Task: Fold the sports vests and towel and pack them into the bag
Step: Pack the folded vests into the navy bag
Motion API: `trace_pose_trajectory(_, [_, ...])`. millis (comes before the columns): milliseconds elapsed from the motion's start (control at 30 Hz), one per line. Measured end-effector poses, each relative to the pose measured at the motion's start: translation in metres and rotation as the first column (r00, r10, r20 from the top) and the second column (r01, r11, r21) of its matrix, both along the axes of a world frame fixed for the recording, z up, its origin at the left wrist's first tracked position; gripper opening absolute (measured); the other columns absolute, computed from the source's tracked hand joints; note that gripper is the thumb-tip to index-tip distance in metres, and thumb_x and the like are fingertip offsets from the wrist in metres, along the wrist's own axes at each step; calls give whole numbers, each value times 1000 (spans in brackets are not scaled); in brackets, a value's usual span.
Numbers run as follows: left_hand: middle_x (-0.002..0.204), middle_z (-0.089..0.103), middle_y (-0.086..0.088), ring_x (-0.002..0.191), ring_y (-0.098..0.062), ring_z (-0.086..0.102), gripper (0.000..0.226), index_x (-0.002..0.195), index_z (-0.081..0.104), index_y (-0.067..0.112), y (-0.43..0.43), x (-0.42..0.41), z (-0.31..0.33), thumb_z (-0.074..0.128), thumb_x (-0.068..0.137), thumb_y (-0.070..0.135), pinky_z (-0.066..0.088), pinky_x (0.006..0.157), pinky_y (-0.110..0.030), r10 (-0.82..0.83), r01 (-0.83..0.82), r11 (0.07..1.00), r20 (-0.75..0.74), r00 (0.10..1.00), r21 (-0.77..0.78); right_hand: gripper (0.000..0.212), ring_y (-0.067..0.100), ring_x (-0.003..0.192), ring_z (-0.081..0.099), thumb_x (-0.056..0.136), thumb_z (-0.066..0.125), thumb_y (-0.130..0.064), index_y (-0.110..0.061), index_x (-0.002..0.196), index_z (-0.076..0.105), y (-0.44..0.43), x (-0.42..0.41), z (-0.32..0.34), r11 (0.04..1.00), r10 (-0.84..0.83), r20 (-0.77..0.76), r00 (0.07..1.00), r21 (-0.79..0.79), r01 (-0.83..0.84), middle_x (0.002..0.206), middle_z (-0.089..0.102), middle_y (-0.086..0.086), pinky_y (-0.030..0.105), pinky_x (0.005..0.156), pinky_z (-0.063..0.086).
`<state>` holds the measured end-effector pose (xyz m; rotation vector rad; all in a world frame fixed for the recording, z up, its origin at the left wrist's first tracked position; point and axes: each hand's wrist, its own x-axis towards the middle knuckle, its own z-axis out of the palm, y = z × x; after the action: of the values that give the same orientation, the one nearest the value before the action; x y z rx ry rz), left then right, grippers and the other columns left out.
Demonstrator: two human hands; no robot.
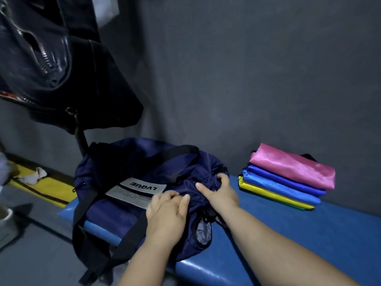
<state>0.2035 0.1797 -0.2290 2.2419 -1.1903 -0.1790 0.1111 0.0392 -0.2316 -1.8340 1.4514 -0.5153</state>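
A navy duffel bag with black straps and a white label lies on the left end of a blue padded bench. Both of my hands are on its right end. My left hand grips a fold of the navy fabric, fingers curled. My right hand pinches the fabric just beside the zipper. To the right, against the wall, a stack of folded vests rests on the bench: pink on top, then dark blue, light blue and yellow. No towel is visible.
A black leather jacket hangs at the upper left above the bag. The grey wall runs close behind the bench. On the floor at left are a yellow mat with crumpled paper and a shoe.
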Motion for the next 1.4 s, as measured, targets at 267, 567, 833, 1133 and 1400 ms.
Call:
trace_pose_trajectory(267, [148, 38, 18, 142, -9, 16, 41, 136, 46, 38, 4, 7, 1, 32, 99, 50, 4, 118, -40, 0, -5, 996, -48, 999, -94, 50, 27, 105, 59, 88, 62, -53, -15, 120, 57, 11, -20, -20, 999, 19, 93, 995, 30, -21, 116, 64, 5, 34, 85, 47])
trace_pose_trajectory(567, [151, 26, 30, 145, 1, 0, 36, 134, 41, 53, 9, -3, 10, 32, 99, 51, -15, 116, -42, -240, 240, 971, -69, 968, -17, 51, 27, 81, 65, 90, 59, -49, 1, 96, 60, 30, -91, -35, 989, -62, 318, 946, 146, 16, 85, 68, 12, 35, 71, 46])
trace_pose_trajectory(833, [152, 19, 32, 138, 10, -10, 43, 143, 28, 51, -5, -43, 12, 35, 101, 47, -15, 116, -40, -482, 488, 870, -90, 872, 68, 53, 33, 107, 59, 99, 51, -38, 12, 115, 55, 35, -168, -23, 973, -182, 298, 937, 189, 129, 124, 57, 30, 38, 79, 40])
trace_pose_trajectory(1133, [160, 7, 22, 147, -4, -7, 61, 149, 15, 50, -40, -121, 12, 44, 96, 55, -7, 118, -35, -673, 661, 724, -10, 740, 197, 49, 27, 107, 60, 97, 54, -37, 5, 121, 59, 10, -292, -8, 921, -362, 229, 904, 237, 309, 123, 61, 16, 22, 81, 41])
trace_pose_trajectory(1400, [161, 7, 17, 148, -7, -5, 79, 151, 12, 45, -63, -156, 12, 53, 87, 64, -13, 119, -40, -764, 712, 626, 63, 643, 318, 42, 23, 86, 57, 98, 50, -38, -1, 116, 62, -28, -367, 10, 893, -426, 124, 896, 216, 395, 106, 65, 12, 34, 72, 41])
